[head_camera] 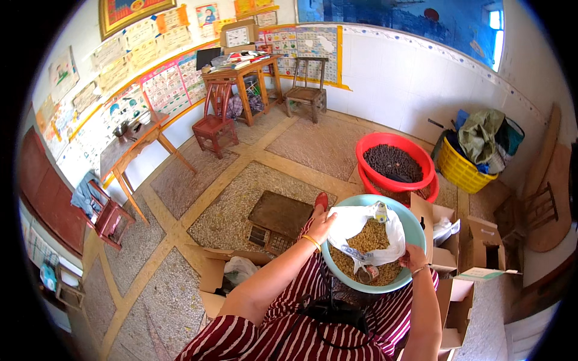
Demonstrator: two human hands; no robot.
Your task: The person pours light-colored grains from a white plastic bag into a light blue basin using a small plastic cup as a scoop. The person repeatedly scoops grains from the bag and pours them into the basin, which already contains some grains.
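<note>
A light blue plastic basin [421,234] rests at the lap, with yellowish grains [341,266] in it. Above the grains, a white plastic bag [350,221] is spread with its mouth wide, and more grains show inside. My left hand [321,224] grips the bag's left edge. On the other side, my right hand [412,258] holds the bag's right edge near the basin's rim. A small clear container [368,274] lies tilted on the grains at the near side of the basin.
Beyond the basin stand stacked red basins [429,167], the upper one holding dark round pieces. Cardboard boxes [481,243] are at the right, another box [212,275] at the left. A digital-looking floor scale [282,212] lies ahead. A yellow basket [465,169] stands by the wall.
</note>
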